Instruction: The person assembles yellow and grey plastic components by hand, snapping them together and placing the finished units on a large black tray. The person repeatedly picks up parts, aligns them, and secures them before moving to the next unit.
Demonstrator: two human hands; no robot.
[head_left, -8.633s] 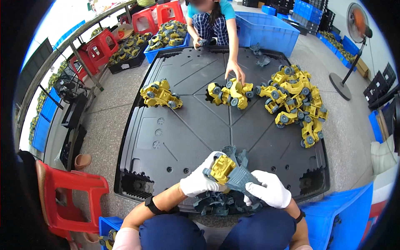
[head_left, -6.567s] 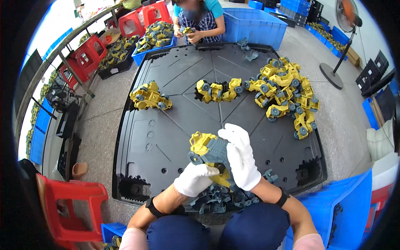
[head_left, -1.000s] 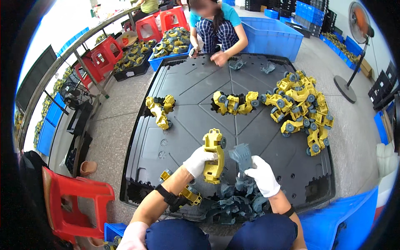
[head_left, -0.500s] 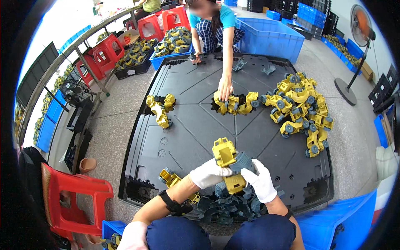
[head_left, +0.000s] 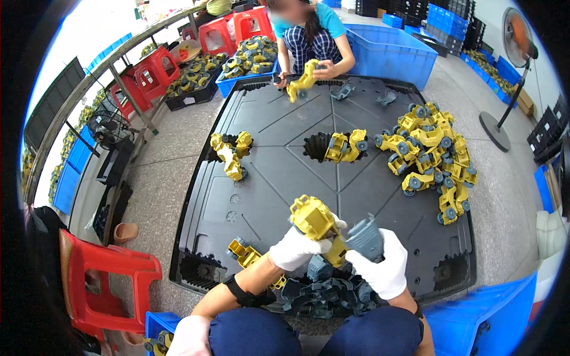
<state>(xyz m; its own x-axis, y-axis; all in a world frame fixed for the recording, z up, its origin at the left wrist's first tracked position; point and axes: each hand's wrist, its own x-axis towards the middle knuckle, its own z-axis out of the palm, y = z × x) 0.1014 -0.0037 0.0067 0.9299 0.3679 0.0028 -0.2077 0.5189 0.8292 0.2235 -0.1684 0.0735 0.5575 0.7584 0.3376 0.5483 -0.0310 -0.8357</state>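
Observation:
My left hand [head_left: 294, 249], in a white glove, is closed round a yellow toy truck [head_left: 313, 218] held over the near part of the black table. In my gloved right hand [head_left: 383, 270] is a grey plastic truck bed [head_left: 364, 238], tilted and just right of the yellow toy. A gap shows between the upper part of the truck and the grey piece. Below my hands lies a heap of grey plastic parts [head_left: 326, 293] at the table's near edge. Another yellow toy truck [head_left: 243, 254] rests beside my left wrist, partly hidden by it.
The black table [head_left: 261, 196] has recesses along its edges. Yellow toy trucks are piled [head_left: 430, 154] on its right. Opposite, a co-worker [head_left: 314, 41] holds a yellow toy. A blue bin [head_left: 481, 308] stands at my right, a red stool [head_left: 113, 273] at my left.
My right hand has moved the grey truck bed right, apart from the yellow truck, which has tilted left. The co-worker has lifted a yellow toy from the table's middle and drawn it back.

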